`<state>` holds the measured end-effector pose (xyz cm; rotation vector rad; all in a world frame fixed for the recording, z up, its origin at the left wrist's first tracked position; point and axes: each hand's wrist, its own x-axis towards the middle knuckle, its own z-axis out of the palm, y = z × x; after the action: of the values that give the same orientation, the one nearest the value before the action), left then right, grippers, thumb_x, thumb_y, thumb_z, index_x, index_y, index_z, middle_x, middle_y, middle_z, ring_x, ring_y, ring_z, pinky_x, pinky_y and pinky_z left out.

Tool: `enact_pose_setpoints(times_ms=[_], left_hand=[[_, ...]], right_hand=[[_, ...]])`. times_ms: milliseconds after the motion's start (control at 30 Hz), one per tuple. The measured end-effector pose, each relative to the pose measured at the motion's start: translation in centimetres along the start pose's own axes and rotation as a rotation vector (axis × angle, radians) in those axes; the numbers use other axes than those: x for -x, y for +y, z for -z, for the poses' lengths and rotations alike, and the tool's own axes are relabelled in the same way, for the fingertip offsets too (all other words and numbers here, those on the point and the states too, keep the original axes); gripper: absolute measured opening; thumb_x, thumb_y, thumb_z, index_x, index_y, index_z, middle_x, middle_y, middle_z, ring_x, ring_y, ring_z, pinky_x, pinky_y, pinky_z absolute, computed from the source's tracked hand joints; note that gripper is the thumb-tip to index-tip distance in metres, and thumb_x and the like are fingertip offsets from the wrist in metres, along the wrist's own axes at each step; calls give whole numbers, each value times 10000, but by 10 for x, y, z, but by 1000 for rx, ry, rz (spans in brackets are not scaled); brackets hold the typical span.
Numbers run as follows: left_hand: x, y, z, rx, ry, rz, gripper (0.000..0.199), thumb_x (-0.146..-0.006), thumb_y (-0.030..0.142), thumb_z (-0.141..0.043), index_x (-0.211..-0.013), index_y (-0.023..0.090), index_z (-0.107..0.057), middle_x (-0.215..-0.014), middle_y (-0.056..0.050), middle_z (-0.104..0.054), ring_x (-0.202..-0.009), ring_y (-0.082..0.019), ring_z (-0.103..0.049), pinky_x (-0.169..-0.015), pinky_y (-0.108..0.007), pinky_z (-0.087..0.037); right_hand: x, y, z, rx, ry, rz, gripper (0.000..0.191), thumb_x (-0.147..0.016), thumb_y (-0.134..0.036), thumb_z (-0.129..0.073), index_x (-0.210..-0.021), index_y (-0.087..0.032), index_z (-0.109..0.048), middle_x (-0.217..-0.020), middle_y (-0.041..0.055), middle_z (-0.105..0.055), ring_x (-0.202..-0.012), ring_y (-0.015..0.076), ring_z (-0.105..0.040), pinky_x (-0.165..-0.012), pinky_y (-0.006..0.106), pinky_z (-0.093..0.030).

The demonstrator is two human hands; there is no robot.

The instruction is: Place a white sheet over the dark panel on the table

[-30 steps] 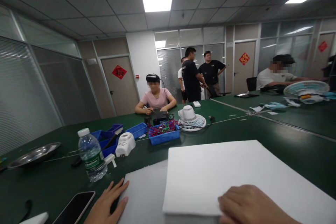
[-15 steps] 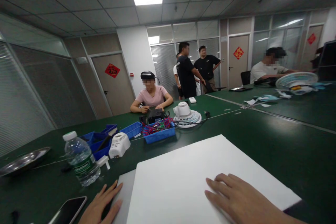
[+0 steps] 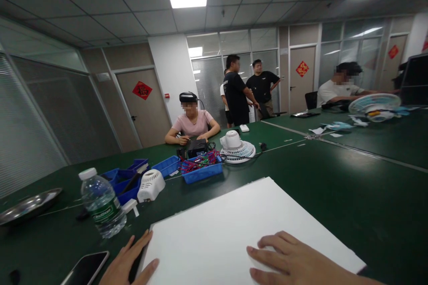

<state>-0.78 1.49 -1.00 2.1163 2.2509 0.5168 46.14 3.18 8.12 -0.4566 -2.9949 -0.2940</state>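
White panel (image 3: 214, 236) partly beyond bottom edge

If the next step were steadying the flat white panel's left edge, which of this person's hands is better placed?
Probably the left hand: its fingers and thumb are already at the white panel's left edge. The right hand is over the panel's face, farther from that edge.
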Motion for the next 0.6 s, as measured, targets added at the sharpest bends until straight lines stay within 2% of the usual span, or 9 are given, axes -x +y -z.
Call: enact_pose_setpoints(times_ms=[100,233,433,600], left_hand=[[0,-7,-4,-1,15,-23,671,-914,591,-464,-1478,231,-510,-1540,-8,-496,-1469,-344,-352,-1191,-578,-319],[0,-15,-8,-5,27,-70,617,-914,562,-481,-1448,260,-548,-1532,-10,-502,-1465,-353,-358,-1186,-598,-318],[1,-8,-2,-13,39,-49,605,-914,572,-486,-1443,286,-550,-1528,3,-506,-1459,-353,-370,-1184,-606,-319],[7,12,10,8,27,11,654,-915,610,-429,-1417,223,-586,-1518,-21,-529,-1465,-340,-377,-1206,-581,-298]], right_hand=[[3,4,-16,-87,28,-4,423,-1062,-407,-387,-1408,-240,-563,-1437,77,-559,-1196,288,-640,-880,408,-596],[7,7,-34,-216,121,-26,453,-1038,-398,-467,-1484,-320,-476,-1457,69,-546,-1248,284,-604,-931,415,-569],[3,6,-33,-90,63,-7,421,-1051,-419,-413,-1426,-271,-536,-1440,69,-566,-1182,279,-644,-849,391,-579],[0,2,-30,-15,156,5,393,-1042,-444,-437,-1362,-273,-585,-1390,47,-615,-1101,252,-683,-773,353,-579]])
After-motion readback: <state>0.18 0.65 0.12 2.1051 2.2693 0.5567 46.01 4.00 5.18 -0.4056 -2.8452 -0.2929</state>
